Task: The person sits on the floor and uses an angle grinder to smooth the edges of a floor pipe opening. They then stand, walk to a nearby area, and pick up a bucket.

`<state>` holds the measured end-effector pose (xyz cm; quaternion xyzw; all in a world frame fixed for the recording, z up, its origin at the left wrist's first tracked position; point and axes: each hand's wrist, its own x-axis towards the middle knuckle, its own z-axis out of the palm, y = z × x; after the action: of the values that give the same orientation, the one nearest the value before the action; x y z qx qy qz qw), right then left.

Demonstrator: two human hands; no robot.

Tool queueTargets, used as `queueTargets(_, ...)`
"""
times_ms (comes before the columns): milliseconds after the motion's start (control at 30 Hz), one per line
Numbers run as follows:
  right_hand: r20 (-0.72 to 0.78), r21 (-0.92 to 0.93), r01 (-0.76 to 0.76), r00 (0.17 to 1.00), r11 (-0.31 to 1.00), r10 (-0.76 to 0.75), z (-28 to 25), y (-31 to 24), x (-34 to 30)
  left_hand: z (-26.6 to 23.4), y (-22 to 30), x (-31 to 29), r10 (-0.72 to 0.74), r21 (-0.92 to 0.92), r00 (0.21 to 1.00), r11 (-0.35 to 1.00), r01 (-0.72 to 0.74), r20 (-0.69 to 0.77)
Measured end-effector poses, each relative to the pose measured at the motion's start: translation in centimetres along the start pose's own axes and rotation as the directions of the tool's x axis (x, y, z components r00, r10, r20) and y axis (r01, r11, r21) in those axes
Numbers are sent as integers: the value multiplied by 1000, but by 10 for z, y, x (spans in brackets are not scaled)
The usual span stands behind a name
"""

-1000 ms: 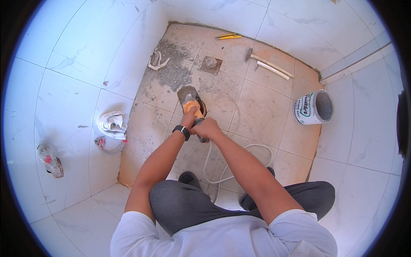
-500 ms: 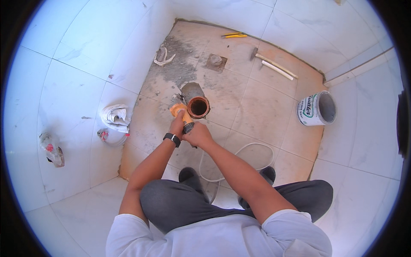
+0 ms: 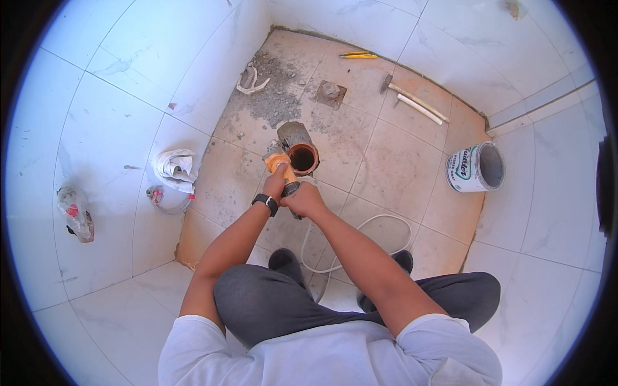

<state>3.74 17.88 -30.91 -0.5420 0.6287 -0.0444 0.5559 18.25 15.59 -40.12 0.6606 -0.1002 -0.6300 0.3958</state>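
An orange angle grinder (image 3: 278,161) is held low over the floor, its head at the left edge of an open round drain pipe (image 3: 313,168) with an orange-brown rim. My left hand (image 3: 275,184) is wrapped round the grinder's body and wears a black watch on the wrist. Just behind it, my right hand (image 3: 306,200) grips the dark rear end. The grinder's disc is too small and covered to make out. A white cord (image 3: 380,217) loops over the tiles between my feet.
Grey rubble (image 3: 275,96) and a bent whitish strip (image 3: 252,82) lie beyond the pipe. A yellow-handled tool (image 3: 358,55), a hammer (image 3: 415,96) and a white tube (image 3: 421,109) are by the far wall. A paint bucket (image 3: 465,170) stands right; a white bundle (image 3: 174,170) is at left.
The view has shifted slightly. Both hands keep their hold on the angle grinder, whose head has moved a little rightward along the pipe's left side.
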Motion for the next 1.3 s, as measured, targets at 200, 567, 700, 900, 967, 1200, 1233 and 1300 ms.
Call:
queueTargets(200, -22, 61, 27, 999, 998, -25, 5, 5, -1, 0, 6, -13, 16, 44, 1000, 999, -16, 7)
queueTargets(567, 99, 56, 22, 995, 998, -28, -17, 17, 6, 17, 27, -56, 166, 137, 973, 972, -188, 159)
queueTargets(700, -22, -50, 10, 1000, 999, -11, 3, 12, 4, 7, 13, -49, 190, 19, 968, 980, -196, 165)
queueTargets(900, 268, 360, 324, 862, 875, -429, -5, 30, -13, -19, 21, -29, 102, -199, 986, 977, -75, 130)
queueTargets(967, 314, 485, 326, 801, 812, -509, -10, 37, -18, -24, 28, -25, 84, -242, 988, 969, -51, 129)
queueTargets(1200, 143, 445, 381, 863, 810, -485, 14, 44, -23, -21, 34, -24, 113, -286, 978, 956, -60, 173)
queueTargets(1233, 136, 398, 341, 896, 851, -423, 15, 44, -23, -21, 33, -24, 82, -282, 984, 959, -36, 155)
queueTargets(1300, 196, 374, 395, 851, 839, -487, 12, 45, -22, -27, 31, -26, 95, -224, 983, 973, -58, 155)
